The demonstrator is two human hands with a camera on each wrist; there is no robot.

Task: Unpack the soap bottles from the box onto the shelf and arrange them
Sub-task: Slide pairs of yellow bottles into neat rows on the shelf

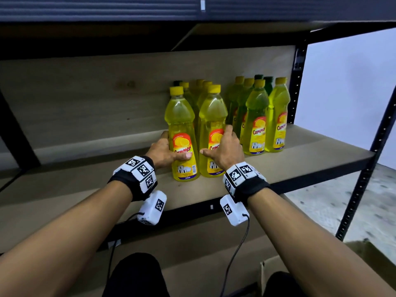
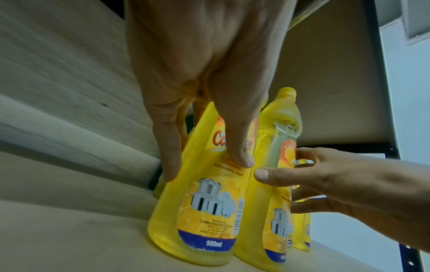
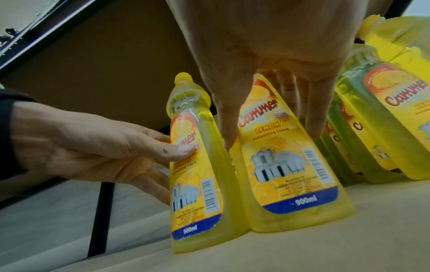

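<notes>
Two yellow soap bottles stand side by side near the front of the wooden shelf (image 1: 300, 166). My left hand (image 1: 171, 148) grips the left bottle (image 1: 182, 116), thumb across its label and fingers round its left side. My right hand (image 1: 216, 140) grips the right bottle (image 1: 213, 112), thumb on the front and fingers round its right side. The left wrist view shows my left hand (image 2: 207, 165) on the left bottle (image 2: 209, 211). In the right wrist view my right hand (image 3: 271, 139) holds the right bottle (image 3: 291, 184). Both bottles are upright and touch each other.
More yellow bottles stand in rows behind the two held ones. A second group (image 1: 257, 125) stands to the right, with green-capped bottles (image 1: 267, 82) at its back. A black shelf upright (image 1: 364, 168) is on the right. A cardboard box flap (image 1: 272, 264) shows below.
</notes>
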